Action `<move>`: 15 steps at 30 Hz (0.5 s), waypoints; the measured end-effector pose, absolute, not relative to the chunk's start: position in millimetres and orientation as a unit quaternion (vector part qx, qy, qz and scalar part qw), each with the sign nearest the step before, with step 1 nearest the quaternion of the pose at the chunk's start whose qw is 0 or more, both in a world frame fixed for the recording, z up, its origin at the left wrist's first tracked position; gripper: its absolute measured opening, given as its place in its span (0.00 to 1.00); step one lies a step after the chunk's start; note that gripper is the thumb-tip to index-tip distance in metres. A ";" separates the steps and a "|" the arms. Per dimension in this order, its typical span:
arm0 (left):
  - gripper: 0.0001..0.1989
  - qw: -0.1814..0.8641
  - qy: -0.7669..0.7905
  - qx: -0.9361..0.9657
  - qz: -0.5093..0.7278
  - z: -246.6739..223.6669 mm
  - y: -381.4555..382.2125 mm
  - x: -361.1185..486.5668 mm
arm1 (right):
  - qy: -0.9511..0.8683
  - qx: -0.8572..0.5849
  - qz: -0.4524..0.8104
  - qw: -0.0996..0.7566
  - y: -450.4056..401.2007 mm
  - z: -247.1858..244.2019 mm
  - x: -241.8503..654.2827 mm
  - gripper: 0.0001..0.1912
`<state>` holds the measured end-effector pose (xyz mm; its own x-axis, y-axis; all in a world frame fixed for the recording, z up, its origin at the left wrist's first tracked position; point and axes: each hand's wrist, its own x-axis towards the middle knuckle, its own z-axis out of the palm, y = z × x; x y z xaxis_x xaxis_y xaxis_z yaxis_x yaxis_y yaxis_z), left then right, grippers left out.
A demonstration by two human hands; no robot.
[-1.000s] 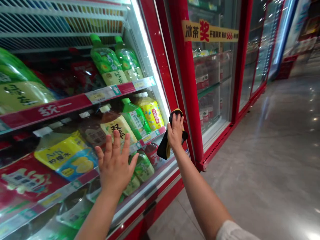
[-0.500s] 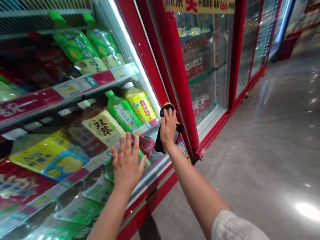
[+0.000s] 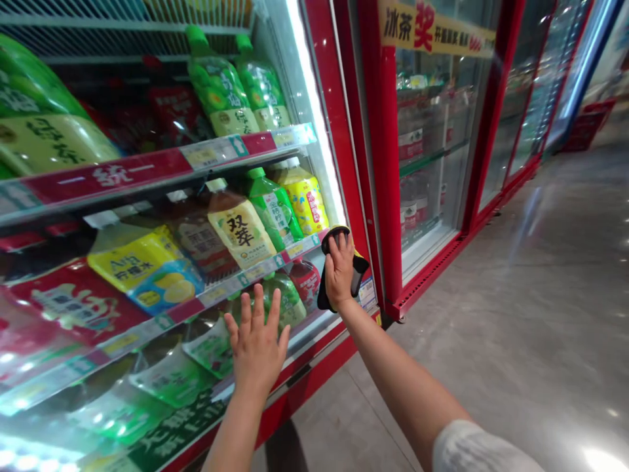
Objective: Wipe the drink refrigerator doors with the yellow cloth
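My left hand (image 3: 260, 341) is raised flat with its fingers spread, in front of the lower shelves of a drinks fridge. Whether its palm touches the glass I cannot tell. My right hand (image 3: 340, 269) grips a black-and-yellow hand tool (image 3: 359, 267) with a rounded top end and a flat dark body. That tool lies at the right edge of the fridge front, by the red frame (image 3: 351, 177); its exact kind is partly hidden by my fingers. Closest to my left hand are a green-labelled bottle (image 3: 285, 300) and a red-labelled bottle (image 3: 306, 283).
Several drink bottles, such as a yellow-labelled one (image 3: 147, 265) and a cream-labelled one (image 3: 240, 229), fill the shelves. Price strips (image 3: 221, 154) run along the shelf edges. To the right stand more red-framed fridges (image 3: 390, 164) on a shiny grey floor (image 3: 491, 314).
The view has turned left and slightly up, so the fridge appears shifted to the right and down. My right hand keeps hold of the tool; my left hand stays spread, a little lower in view.
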<state>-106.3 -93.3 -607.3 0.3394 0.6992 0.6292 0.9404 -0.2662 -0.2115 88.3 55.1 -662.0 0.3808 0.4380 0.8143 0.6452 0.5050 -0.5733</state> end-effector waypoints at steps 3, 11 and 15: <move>0.49 0.277 -0.534 -0.770 -0.213 -611.9 -101.8 -119.5 | -0.567 -0.488 -0.102 0.656 56.9 -691.0 111.9 0.32; 0.46 0.277 -0.542 -0.766 -0.205 -610.9 -113.2 -140.3 | -0.564 -0.466 -0.080 0.677 69.8 -634.7 103.0 0.33; 0.42 0.262 -0.558 -0.764 -0.193 -612.3 -111.9 -135.5 | -0.674 -0.387 -0.122 0.618 35.8 -642.5 90.6 0.26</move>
<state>-135.5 -111.9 -612.3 0.3035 0.7514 0.5859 0.9528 -0.2409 -0.1847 90.6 35.8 -642.5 0.0621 0.3706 0.9267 0.6724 0.6707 -0.3132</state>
